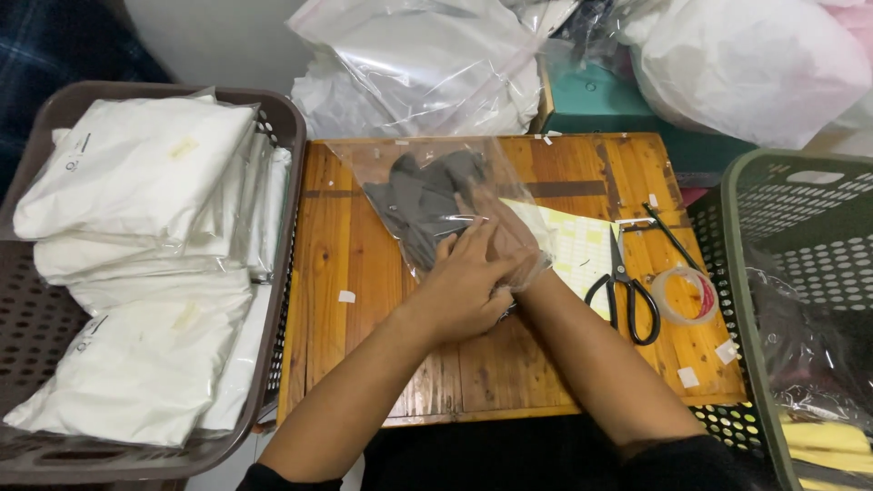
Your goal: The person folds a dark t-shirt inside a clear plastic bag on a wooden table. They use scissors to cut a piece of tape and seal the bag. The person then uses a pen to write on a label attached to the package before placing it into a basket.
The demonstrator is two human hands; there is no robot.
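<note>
The left hand [464,286] is laid flat, fingers extended toward twelve o'clock, pressed down on the mouth of a clear plastic bag [436,205] at the centre of the wooden table [364,309]. The right hand [496,223] is pushed inside the bag, seen through the film, its fingers stretched toward eleven o'clock against a grey folded garment [423,200]; whether the garment is gripped or merely pushed cannot be told. The two forearms are crossed at the wrists, entering from six o'clock.

The bag lies slanted, its closed end reaching the table's far edge at twelve o'clock. Bare wood is left at nine o'clock of the hands, marked only by a small white sticker [346,296]. At three o'clock the room is narrowed by a yellow label sheet [577,250], black scissors [627,295] and a tape roll [685,295] near the right edge. The table is flanked by a brown basket [282,118] stacked with white packed bags [136,164] at nine o'clock and a green basket [755,236] at three o'clock.
</note>
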